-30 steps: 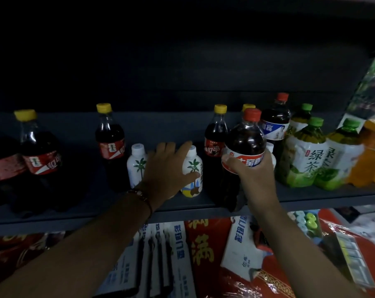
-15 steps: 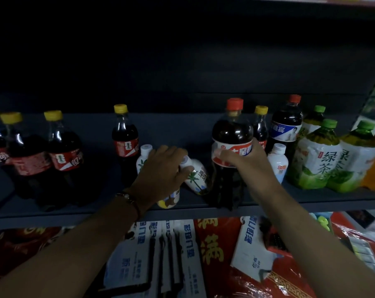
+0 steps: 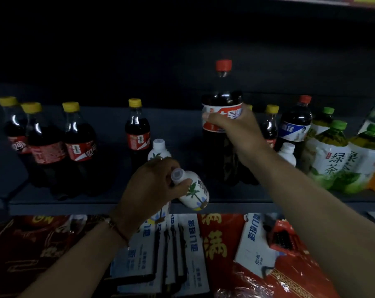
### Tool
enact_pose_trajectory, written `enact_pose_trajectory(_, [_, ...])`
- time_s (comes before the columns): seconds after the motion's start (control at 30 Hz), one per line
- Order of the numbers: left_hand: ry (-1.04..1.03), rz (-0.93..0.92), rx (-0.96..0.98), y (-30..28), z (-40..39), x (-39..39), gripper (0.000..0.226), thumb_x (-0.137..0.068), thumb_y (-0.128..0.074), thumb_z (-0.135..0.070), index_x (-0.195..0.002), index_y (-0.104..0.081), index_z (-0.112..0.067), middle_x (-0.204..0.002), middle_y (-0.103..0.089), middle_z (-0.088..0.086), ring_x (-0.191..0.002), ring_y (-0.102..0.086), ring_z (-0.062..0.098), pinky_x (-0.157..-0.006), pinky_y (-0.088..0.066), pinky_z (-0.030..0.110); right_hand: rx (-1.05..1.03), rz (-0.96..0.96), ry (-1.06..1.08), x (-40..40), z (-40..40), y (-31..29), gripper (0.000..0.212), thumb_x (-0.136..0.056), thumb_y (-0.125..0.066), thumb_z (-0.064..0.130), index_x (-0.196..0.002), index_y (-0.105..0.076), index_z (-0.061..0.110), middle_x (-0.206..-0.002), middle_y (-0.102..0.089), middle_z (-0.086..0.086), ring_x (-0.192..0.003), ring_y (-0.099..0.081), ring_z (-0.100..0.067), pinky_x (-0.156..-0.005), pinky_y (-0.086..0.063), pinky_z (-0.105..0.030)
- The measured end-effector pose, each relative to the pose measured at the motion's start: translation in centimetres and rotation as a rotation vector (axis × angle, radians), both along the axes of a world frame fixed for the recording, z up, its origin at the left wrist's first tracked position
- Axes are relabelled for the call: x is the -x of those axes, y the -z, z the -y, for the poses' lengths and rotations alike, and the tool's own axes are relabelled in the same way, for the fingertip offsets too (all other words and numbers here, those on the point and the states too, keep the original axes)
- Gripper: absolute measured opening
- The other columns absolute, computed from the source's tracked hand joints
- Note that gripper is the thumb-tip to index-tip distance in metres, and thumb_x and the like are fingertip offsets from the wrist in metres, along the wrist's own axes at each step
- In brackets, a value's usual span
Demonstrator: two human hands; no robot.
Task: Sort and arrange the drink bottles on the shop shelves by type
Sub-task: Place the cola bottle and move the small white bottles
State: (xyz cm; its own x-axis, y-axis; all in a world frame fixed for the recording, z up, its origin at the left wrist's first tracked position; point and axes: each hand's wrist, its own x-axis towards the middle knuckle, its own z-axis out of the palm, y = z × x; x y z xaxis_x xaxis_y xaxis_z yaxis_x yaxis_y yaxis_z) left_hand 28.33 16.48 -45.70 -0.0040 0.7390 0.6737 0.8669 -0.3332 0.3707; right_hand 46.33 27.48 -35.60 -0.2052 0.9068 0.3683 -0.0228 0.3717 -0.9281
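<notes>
Left hand (image 3: 152, 186) grips two small white plastic bottles with palm-tree labels at once: one (image 3: 193, 190) is tilted, its cap toward the camera, pinched between thumb and fingers just above the front lip of the dark grey metal shelf (image 3: 117, 206); the second (image 3: 159, 214) shows only partly below the palm, its lower end hanging past the shelf edge. A beaded bracelet (image 3: 115, 227) sits on that wrist.

Right hand (image 3: 236, 130) is wrapped round the red-and-white label of a large dark cola bottle with a red cap (image 3: 222, 100), fingers curled across the front. The bottle stands upright; whether its base touches the shelf cannot be told.

Just behind the left hand a third small white bottle (image 3: 158, 148) stands upright, beside a yellow-capped cola bottle with a red label (image 3: 137, 130). Three more yellow-capped cola bottles (image 3: 46, 143) are grouped at the left end of the shelf.

Right of the large bottle stand another yellow-capped cola (image 3: 271, 123), a red-capped dark bottle with a blue label (image 3: 295, 125), a small white bottle (image 3: 287, 152) and green-capped green tea bottles (image 3: 330, 155).

Below the shelf lie red printed packages (image 3: 212, 239) and white-and-blue packs (image 3: 186, 244).
</notes>
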Motion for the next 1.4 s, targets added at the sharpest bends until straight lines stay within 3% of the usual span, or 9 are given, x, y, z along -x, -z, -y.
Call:
enact_pose_trajectory(0.33, [-0.016,0.128,0.035,-2.3,4.4,1.5,0.034,-0.075,-0.071,-0.052,-0.084,-0.064,-0.02,-0.067,-0.059,-0.011,-0.063,-0.057,0.009,-0.055,-0.047,0.025,0.179,-0.009,0.036,5.3,-3.3,7.4,0.074,-0.062,-0.09,0.028,-0.123,-0.052,0.014,-0.107,-0.068,-0.005,-0.097,-0.068,-0.02,-0.084,-0.059,-0.035])
enact_pose_trajectory(0.53, [-0.009,0.165,0.071,-4.3,5.4,1.0,0.031,-0.077,-0.076,-0.046,-0.086,-0.067,-0.018,-0.061,-0.059,-0.005,-0.058,-0.058,0.013,-0.05,-0.042,0.015,-0.013,0.098,-0.055,2.0,5.5,6.9,0.088,-0.074,-0.068,0.064,-0.148,-0.028,0.038,-0.152,-0.038,0.009,-0.136,-0.042,-0.011,-0.111,-0.04,-0.042])
enact_pose_trajectory(0.67, [0.041,0.369,0.122,-5.8,5.7,0.0,0.017,-0.079,-0.079,-0.037,-0.091,-0.069,-0.029,-0.058,-0.061,0.0,-0.049,-0.055,0.006,-0.049,-0.042,0.014,0.006,0.323,-0.434,0.7,11.7,9.1,0.071,-0.072,-0.086,0.018,-0.119,-0.044,0.051,-0.112,-0.06,0.04,-0.106,-0.062,0.006,-0.079,-0.052,-0.013])
enact_pose_trajectory(0.87, [0.076,0.866,0.077,-7.7,5.0,-0.3,0.015,-0.088,-0.072,-0.023,-0.095,-0.069,-0.01,-0.051,-0.058,-0.015,-0.049,-0.052,-0.002,-0.05,-0.042,0.011,0.906,-0.242,-0.583,-1.8,12.0,13.3,0.075,-0.046,-0.096,0.03,-0.115,-0.071,0.01,-0.103,-0.073,-0.019,-0.08,-0.073,-0.035,-0.062,-0.059,-0.042])
enact_pose_trajectory(1.0, [-0.004,0.967,0.24,-5.3,2.8,-1.3,0.017,-0.087,-0.074,-0.028,-0.084,-0.07,-0.011,-0.048,-0.058,-0.012,-0.043,-0.05,0.004,-0.046,-0.042,0.015,0.996,-0.514,-0.865,-2.3,13.0,14.8,0.06,-0.075,-0.081,0.032,-0.126,-0.065,0.006,-0.13,-0.061,-0.022,-0.117,-0.059,-0.039,-0.099,-0.045,-0.056])
enact_pose_trajectory(1.17, [-0.178,1.023,0.331,-0.7,1.6,-3.3,0.024,-0.093,-0.067,-0.028,-0.077,-0.067,-0.011,-0.061,-0.062,-0.003,-0.048,-0.054,0.0,-0.052,-0.043,0.016,0.963,-0.486,-0.674,-4.0,13.6,15.9,0.05,-0.053,-0.088,0.025,-0.096,-0.077,0.002,-0.09,-0.074,-0.021,-0.073,-0.074,-0.029,-0.059,-0.059,-0.034])
enact_pose_trajectory(1.27, [-0.277,1.225,0.252,0.6,3.9,-4.9,0.016,-0.096,-0.061,-0.034,-0.095,-0.065,-0.018,-0.08,-0.066,0.0,-0.064,-0.063,0.005,-0.059,-0.05,0.022,1.079,-0.496,-0.51,-4.5,11.8,13.5,0.024,-0.075,-0.071,0.004,-0.063,-0.072,0.025,-0.069,-0.07,0.018,-0.066,-0.066,0.014,-0.068,-0.049,-0.003])
enact_pose_trajectory(1.33, [-0.299,1.314,0.412,1.3,6.8,-6.7,0.05,-0.083,-0.066,-0.057,-0.118,-0.062,-0.021,-0.096,-0.068,0.009,-0.08,-0.066,0.019,-0.072,-0.054,0.032,1.212,-0.316,-0.469,-4.1,10.6,9.3,0.057,-0.088,-0.042,-0.024,-0.069,-0.044,0.03,-0.034,-0.046,0.03,-0.05,-0.041,0.036,-0.062,-0.031,0.01])
enact_pose_trajectory(1.4, [-0.347,1.542,0.665,0.5,9.0,-8.0,0.095,-0.054,-0.078,-0.07,-0.135,-0.056,-0.025,-0.12,-0.068,0.007,-0.106,-0.066,0.026,-0.093,-0.053,0.044,1.279,-0.322,-0.453,-4.7,10.6,6.7,0.037,-0.097,-0.035,-0.013,-0.085,-0.054,0.017,-0.038,-0.055,0.007,-0.038,-0.049,0.019,-0.055,-0.036,0.003])
